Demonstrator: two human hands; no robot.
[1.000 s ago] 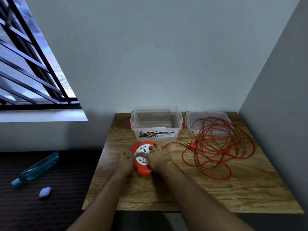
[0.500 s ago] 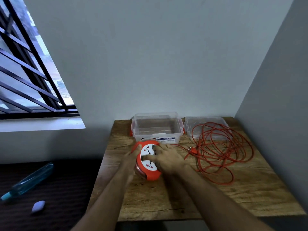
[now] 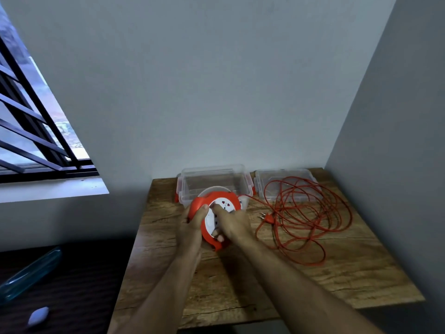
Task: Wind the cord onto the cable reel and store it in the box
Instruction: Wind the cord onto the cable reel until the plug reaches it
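Fingers of the left hand (image 3: 190, 227) and right hand (image 3: 231, 224) grasp the tilted cable reel (image 3: 212, 213).

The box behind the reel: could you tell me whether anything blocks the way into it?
Nothing visible does: the box is open and holds nothing, its lid beside it. But the cord lies loose, unwound from the reel.

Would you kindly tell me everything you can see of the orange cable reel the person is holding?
The cable reel is a round drum with an orange plastic casing and a white face bearing sockets. It is tilted up on edge, its face turned toward the camera, in front of the clear plastic box on the wooden table. The left hand grips its orange rim; the right hand lies across the white face. The orange cord runs from it to loose loops on the right, mostly unwound.
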